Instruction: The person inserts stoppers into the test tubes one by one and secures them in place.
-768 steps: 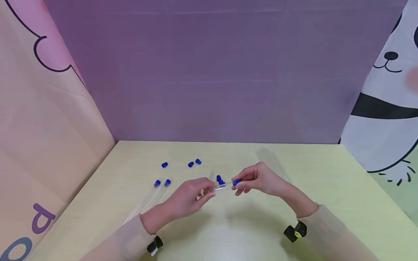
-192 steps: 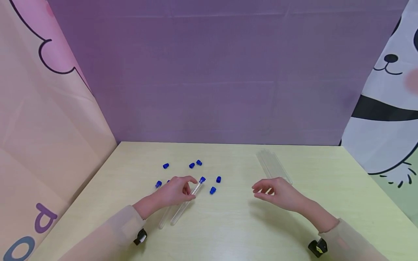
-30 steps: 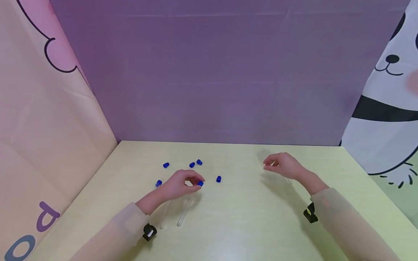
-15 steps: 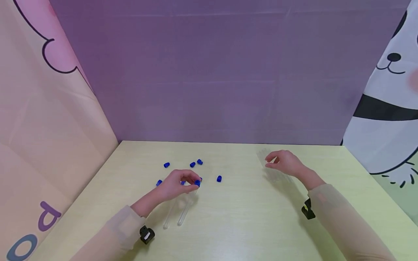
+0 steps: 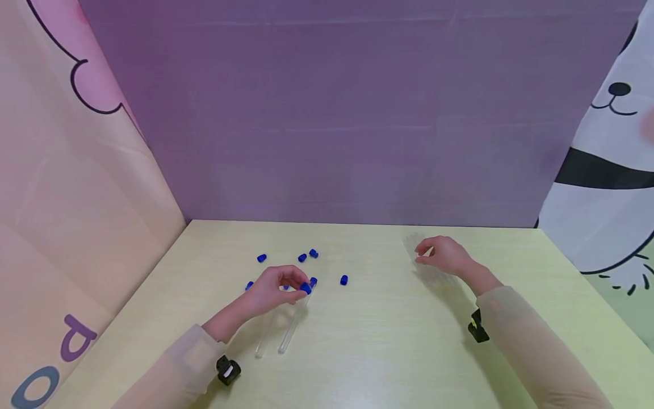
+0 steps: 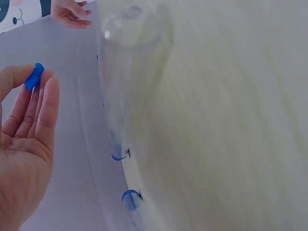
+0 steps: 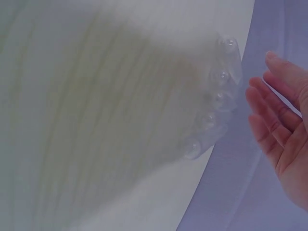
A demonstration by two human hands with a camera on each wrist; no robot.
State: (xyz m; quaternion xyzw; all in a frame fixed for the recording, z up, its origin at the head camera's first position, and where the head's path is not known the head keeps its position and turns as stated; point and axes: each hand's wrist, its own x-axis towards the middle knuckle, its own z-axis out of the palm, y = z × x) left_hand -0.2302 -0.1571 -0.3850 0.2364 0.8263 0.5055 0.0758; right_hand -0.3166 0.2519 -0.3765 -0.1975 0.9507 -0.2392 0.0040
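Blue cap (image 5: 305, 288) is pinched in the left hand (image 5: 271, 292); the right hand (image 5: 443, 254), loose, holds nothing. Likely fetching time: next, it needs one of the clear tubes (image 7: 194, 148).

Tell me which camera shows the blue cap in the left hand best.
The left wrist view: the blue cap looks largest there, mostly uncovered, pinched by the left hand. The head view shows it small, in the same grip; the right wrist view doesn't show it.
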